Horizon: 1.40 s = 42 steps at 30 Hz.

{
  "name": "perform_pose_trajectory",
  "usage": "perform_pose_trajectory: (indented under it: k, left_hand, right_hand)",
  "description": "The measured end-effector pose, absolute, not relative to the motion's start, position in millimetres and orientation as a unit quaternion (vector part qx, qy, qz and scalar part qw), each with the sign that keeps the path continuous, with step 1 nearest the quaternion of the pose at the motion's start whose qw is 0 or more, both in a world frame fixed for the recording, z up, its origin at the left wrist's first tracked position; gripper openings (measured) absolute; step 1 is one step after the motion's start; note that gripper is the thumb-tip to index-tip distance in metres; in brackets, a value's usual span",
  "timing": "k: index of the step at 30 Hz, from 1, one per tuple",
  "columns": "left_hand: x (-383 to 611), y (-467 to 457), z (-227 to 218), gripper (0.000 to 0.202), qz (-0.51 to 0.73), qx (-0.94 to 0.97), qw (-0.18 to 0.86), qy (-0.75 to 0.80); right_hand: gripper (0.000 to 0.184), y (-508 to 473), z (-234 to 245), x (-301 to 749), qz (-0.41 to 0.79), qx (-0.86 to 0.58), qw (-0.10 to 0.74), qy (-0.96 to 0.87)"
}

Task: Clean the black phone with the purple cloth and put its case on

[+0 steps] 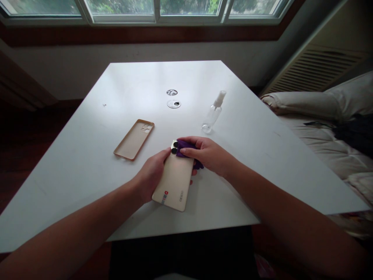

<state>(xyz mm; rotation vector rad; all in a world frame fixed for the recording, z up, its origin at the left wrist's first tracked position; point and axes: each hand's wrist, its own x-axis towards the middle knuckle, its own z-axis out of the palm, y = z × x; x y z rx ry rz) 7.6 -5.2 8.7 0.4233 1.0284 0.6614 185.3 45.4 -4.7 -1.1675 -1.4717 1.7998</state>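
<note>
A pale gold smartphone [176, 177] is held back side up over the near part of the table, its camera end pointing away from me. My left hand [153, 173] is closed around it, thumb along the left edge and fingertips showing past the right edge. With my right hand [208, 153] I pinch a purple cloth [186, 147] against the phone's top right corner, beside the dark camera lenses. Part of the cloth hangs down behind the right edge. To the left lies a phone case [132, 142] with a tan rim and a camera cutout.
A clear spray bottle [212, 112] stands on the white table [87, 155] to the right. Two small oval pieces [174, 104] lie farther back. Windows [186, 7] are beyond the table, and a cushioned bed or sofa [314, 132] is at the right.
</note>
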Motion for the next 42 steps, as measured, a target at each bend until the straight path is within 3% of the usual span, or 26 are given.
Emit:
perform_pose_trajectory:
  k: [10,18,28,42]
  left_hand:
    - [9.3,-3.7,11.9,0.055,0.306,0.192,0.807,0.467]
    - [11.0,-7.4,11.2,0.056,0.320,0.215,0.786,0.484]
    - [19.9,-14.2,10.5,0.072,0.312,0.289,0.718,0.551]
    - [17.7,-14.2,4.1,0.086,0.303,0.267,0.741,0.537]
  right_hand:
    - [0.027,42.5,3.9,177.8,0.671,-0.475,0.295,-0.488]
    - [0.048,44.5,-5.7,185.9,0.664,-0.437,0.272,-0.543]
    - [0.045,40.8,0.3,182.1,0.601,-0.484,0.265,-0.578]
    - [0.044,39.5,0.3,182.4,0.504,-0.502,0.273,-0.648]
